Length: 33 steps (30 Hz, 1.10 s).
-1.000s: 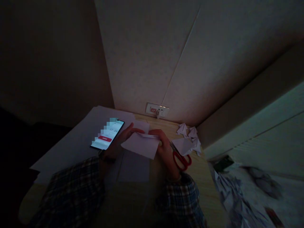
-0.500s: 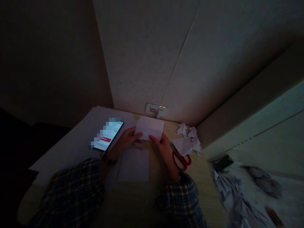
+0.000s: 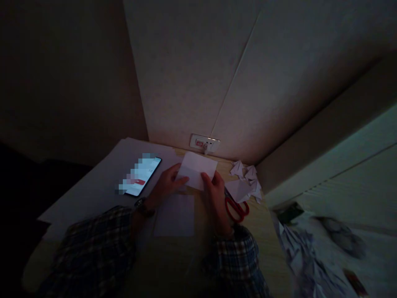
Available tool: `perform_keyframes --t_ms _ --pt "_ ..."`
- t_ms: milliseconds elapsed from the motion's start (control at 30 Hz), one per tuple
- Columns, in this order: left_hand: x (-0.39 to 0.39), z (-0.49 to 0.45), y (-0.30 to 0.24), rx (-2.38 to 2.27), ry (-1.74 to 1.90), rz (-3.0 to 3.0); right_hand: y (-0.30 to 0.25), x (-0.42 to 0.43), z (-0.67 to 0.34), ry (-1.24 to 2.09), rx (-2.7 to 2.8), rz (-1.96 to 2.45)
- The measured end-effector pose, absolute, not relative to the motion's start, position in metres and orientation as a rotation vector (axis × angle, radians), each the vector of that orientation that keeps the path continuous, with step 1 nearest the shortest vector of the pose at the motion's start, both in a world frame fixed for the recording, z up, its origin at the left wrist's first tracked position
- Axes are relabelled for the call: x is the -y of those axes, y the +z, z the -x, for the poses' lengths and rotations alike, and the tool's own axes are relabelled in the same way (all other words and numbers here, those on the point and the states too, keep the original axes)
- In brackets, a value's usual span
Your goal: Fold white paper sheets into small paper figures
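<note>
Between my two hands is a small white sheet of paper [image 3: 197,169], raised a little over the table and tilted. My left hand [image 3: 170,180] pinches its left edge, thumb on top. My right hand [image 3: 214,188] grips its lower right side, also with the thumb on the near face; the other fingers are partly behind the sheet. Below them a second square of white paper [image 3: 174,216] lies flat on the wooden table [image 3: 260,236]. Just right of my right hand rest scissors with red handles [image 3: 237,210], their blades partly under a piece of paper [image 3: 238,190].
A lit phone [image 3: 143,178] lies on large white sheets [image 3: 105,182] at the left. Several folded paper pieces [image 3: 250,174] sit at the table's back right corner. A wall socket [image 3: 204,143] is behind. Past the right edge, crumpled paper [image 3: 297,248] is heaped lower down.
The held sheet has turned clockwise and now shows more of its face. My right hand has shifted slightly right and up along it. Other things stay where they were.
</note>
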<state>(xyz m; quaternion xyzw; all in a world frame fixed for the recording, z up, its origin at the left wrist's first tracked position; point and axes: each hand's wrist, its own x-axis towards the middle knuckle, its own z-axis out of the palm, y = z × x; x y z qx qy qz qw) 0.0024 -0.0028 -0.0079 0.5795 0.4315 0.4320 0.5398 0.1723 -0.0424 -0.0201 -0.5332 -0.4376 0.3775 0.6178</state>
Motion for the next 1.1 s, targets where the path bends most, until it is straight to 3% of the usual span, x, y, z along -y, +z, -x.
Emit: perform_keyframes --t_ms 267,700,1100 --pt "0.008 -0.004 -0.002 -1.137 1.0 -1.391 -0.017 0.046 -0.167 0.821 1.131 1.232" --pt "0.01 -0.007 -0.005 -1.344 1.233 -1.463 -0.007 0.053 -0.166 0.408 1.228 1.225" --pt "0.006 -0.008 -0.016 -1.184 1.197 -1.465 -0.016 0.051 -0.161 0.657 1.262 1.134"
